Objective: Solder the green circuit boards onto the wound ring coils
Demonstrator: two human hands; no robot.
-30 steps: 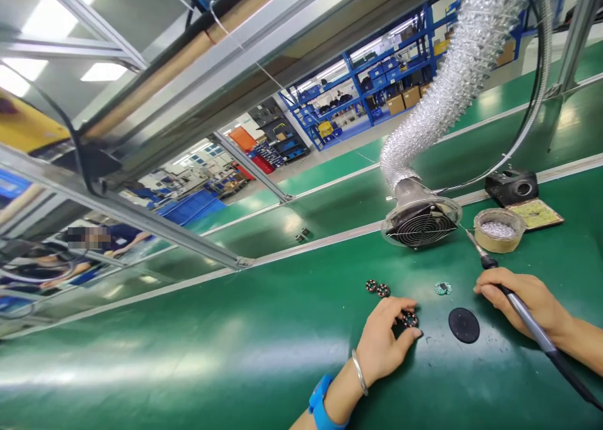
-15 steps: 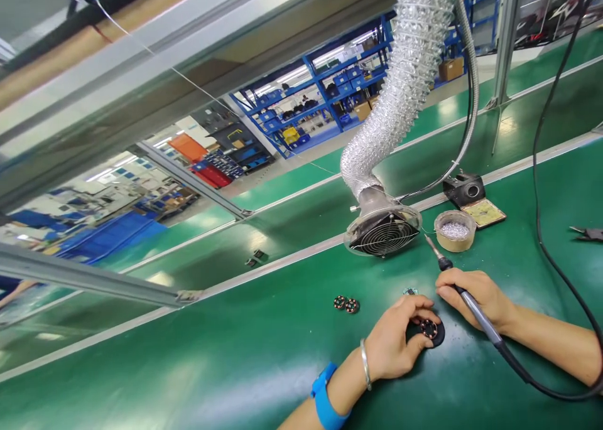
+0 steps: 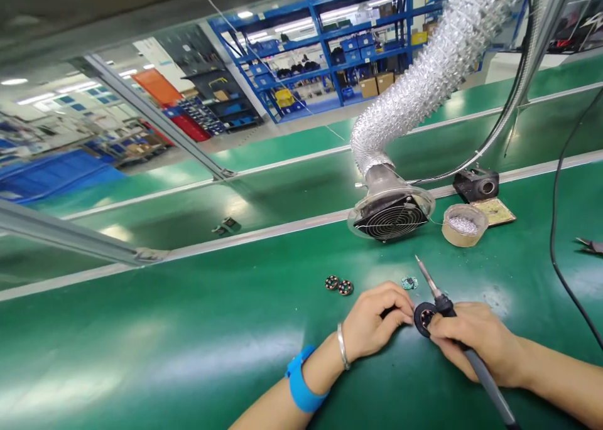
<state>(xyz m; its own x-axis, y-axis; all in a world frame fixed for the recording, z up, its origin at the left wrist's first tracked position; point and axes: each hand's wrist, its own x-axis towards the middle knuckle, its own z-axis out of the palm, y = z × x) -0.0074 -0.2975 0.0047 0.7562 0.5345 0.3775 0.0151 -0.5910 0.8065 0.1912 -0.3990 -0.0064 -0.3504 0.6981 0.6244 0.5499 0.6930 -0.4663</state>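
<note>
My right hand [image 3: 485,339] is closed around a soldering iron [image 3: 445,304], whose tip points up and away over the bench. Its thumb and fingertips also reach the right side of a round black part [image 3: 420,319] with a ring of copper windings inside. At the left edge of that part, my left hand [image 3: 379,320] has its thumb and fingertips drawn together; whatever they pinch is too small to make out. A small green circuit board [image 3: 409,283] lies just beyond the hands. Two copper-wound stators [image 3: 338,285] rest farther left on the green bench.
A fume extractor hood [image 3: 391,216] on a silver flexible duct hangs over the back of the bench. Right of it are a tub of metal shavings [image 3: 464,225] and a soldering iron stand [image 3: 477,185] with a yellow sponge [image 3: 494,211]. Pliers [image 3: 588,246] lie at the far right.
My right hand has come left and down, bringing the soldering iron over the round part and touching it. My left hand has slid off the part to its left edge. The view has tilted.
</note>
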